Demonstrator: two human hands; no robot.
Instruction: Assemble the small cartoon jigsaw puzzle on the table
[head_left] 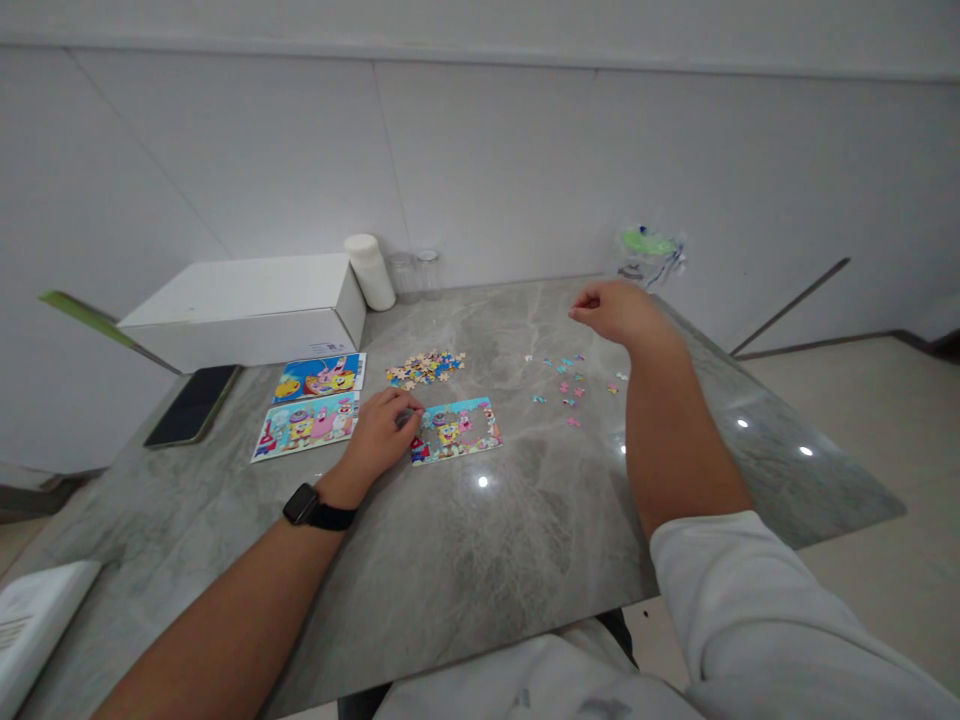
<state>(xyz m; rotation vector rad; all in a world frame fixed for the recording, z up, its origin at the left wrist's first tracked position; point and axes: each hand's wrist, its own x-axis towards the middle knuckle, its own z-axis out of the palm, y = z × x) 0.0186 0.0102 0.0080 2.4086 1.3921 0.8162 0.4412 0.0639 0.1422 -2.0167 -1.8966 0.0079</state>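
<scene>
A partly assembled cartoon jigsaw puzzle (448, 432) lies on the grey marbled table, with gaps in its middle showing the surface. My left hand (384, 432), a black watch on its wrist, rests at the puzzle's left edge with fingers curled; anything between them is hidden. Over the right rear of the table is my right hand (615, 310), its thumb and fingers pinched together; I cannot make out what they hold. Below and left of it, loose pink and teal puzzle pieces (571, 390) are scattered. A heap of mixed pieces (426, 368) sits behind the puzzle.
Two cartoon picture cards (309, 425) lie left of my left hand, beside a dark phone (193, 405). At the back stand a white box (247, 310), a white bottle (370, 272) and clear glasses (427, 275). A plastic bag (649, 256) is at the far right edge.
</scene>
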